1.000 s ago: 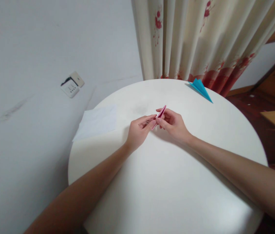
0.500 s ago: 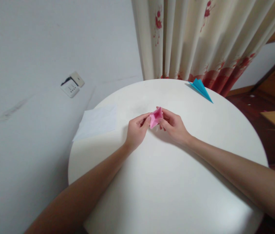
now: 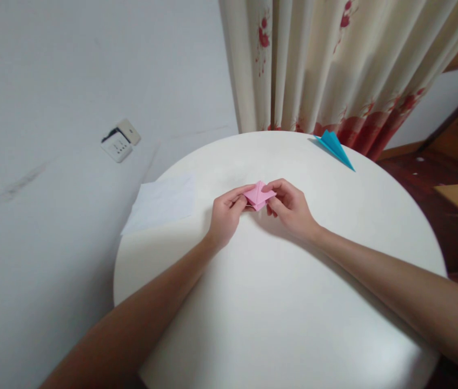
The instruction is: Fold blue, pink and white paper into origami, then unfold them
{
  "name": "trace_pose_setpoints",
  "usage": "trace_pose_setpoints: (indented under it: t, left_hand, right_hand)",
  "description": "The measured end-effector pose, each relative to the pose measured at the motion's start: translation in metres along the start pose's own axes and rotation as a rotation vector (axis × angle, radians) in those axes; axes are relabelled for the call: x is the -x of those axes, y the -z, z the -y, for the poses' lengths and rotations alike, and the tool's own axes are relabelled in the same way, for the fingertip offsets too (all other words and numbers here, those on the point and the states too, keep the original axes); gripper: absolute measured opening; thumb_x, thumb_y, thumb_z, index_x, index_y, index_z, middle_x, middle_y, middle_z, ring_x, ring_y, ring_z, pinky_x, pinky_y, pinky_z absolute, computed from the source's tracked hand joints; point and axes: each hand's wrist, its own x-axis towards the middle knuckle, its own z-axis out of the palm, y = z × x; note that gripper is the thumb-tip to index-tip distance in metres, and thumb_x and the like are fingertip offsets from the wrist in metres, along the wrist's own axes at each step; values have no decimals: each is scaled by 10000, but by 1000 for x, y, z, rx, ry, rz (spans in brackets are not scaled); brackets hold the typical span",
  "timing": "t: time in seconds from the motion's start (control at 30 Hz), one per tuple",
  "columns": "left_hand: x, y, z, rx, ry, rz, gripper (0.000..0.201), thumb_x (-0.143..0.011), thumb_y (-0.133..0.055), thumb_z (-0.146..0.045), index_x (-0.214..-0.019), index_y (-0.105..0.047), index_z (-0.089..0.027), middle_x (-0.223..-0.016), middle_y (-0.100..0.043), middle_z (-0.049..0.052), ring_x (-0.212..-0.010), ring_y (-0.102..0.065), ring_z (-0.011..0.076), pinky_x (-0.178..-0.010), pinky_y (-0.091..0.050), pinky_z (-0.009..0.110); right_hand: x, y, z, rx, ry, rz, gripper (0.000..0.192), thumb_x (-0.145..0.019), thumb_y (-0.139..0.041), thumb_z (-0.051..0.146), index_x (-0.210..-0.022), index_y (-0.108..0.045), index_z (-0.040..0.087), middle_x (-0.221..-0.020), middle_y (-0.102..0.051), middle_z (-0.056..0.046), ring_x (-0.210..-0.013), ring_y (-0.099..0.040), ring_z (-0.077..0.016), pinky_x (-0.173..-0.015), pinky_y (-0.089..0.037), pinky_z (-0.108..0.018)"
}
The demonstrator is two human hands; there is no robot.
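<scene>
Where the two hands meet above the middle of the round white table (image 3: 277,302), a small folded pink paper (image 3: 257,195) is held between them, just above or on the surface; which of the two cannot be told. The left hand (image 3: 225,216) has its grip closed on the left edge of the pink paper, thumb and forefinger pinching it while the other fingers curl under. The right hand (image 3: 291,208) has its grip closed on the right edge in the same way, thumb on top. The pink paper lies nearly flat, with creases visible across its upper face and a point directed toward the person.

A white sheet (image 3: 159,202) lies flat at the left edge of the table, well apart from the hands. A blue folded paper (image 3: 334,146), pointed in shape, lies at the far right rim. Behind the table hangs a cream curtain (image 3: 326,59) with a red floral print. A white wall socket (image 3: 120,141) sits on the grey wall to the left.
</scene>
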Motion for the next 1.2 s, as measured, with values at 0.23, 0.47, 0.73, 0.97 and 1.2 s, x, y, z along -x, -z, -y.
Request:
trace_pose_setpoints:
  t: [0.23,0.47,0.73,0.97,1.2]
  left_hand:
    - [0,0,-1,16,-5,46,340,-871,-632,-419,-1073,-725,-161,-1044,-734,108,-876,-696,191,-774,-590,332]
    - [0,-4,-2,6,55,44,660,-699,-818,-297,-1298,-577,-165,-1028,-737,111,-827,-712,176,-802,-583,330]
    - [-3,0,9,-24,92,20,521,-629,-859,-327,-1075,-698,-113,-936,-754,114,-842,-715,213,-815,-578,360]
    - [-1,0,2,-89,133,74,390,-714,-799,-415,-968,-755,-123,-810,-749,94,-712,-694,192,-706,-581,341]
    - [-2,3,4,-87,156,105,457,-785,-707,-538,-998,-751,-137,-846,-752,94,-695,-699,190,-686,-598,340]
  right_hand:
    - [0,3,1,-35,8,60,170,-819,-560,233,-972,-619,187,-773,-622,-5,-627,-545,-118,-554,-444,-265]
    - [0,0,-8,60,-17,-5,230,-838,-668,353,-989,-584,201,-793,-632,-11,-645,-556,-128,-558,-437,-262]
    - [-1,3,-18,156,-62,4,271,-829,-687,409,-965,-639,180,-768,-656,-24,-674,-572,-151,-582,-428,-266]
    - [-1,5,-23,195,-63,6,303,-862,-625,456,-777,-665,169,-712,-663,-36,-632,-549,-146,-569,-414,-273]
    - [-3,3,-20,88,-155,-3,261,-801,-681,397,-700,-631,162,-634,-616,-11,-574,-515,-124,-543,-382,-265]
